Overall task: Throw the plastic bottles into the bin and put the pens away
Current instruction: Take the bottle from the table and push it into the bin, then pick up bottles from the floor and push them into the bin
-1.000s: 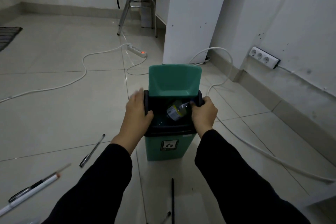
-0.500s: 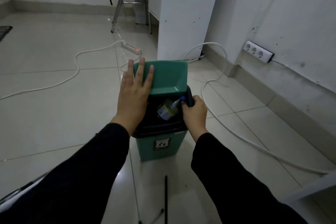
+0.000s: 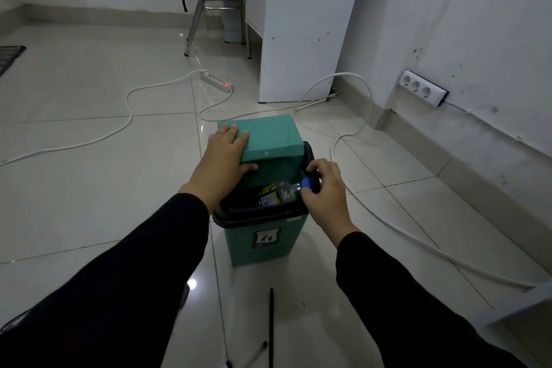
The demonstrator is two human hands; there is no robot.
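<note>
A small green bin [image 3: 265, 243] with a black rim stands on the tiled floor in front of me. Its green swing lid [image 3: 270, 134] is tilted partway over the opening. My left hand [image 3: 224, 158] grips the lid's left edge, fingers on top and thumb under it. A clear plastic bottle [image 3: 276, 193] with a blue cap lies inside the bin. My right hand [image 3: 324, 188] grips the bin's right rim beside the cap. A thin black pen [image 3: 271, 326] lies on the floor in front of the bin, a second pen [image 3: 257, 352] beside it.
White cables [image 3: 418, 243] snake across the floor to the right and left of the bin. A power strip [image 3: 216, 82] with a red light lies behind it. A white cabinet [image 3: 304, 24], a metal chair [image 3: 218, 0] and a wall socket strip [image 3: 422, 91] stand further back.
My left hand moved from the bin's left rim up onto the lid and is swinging it down over the opening. My right hand stayed on the right rim.
</note>
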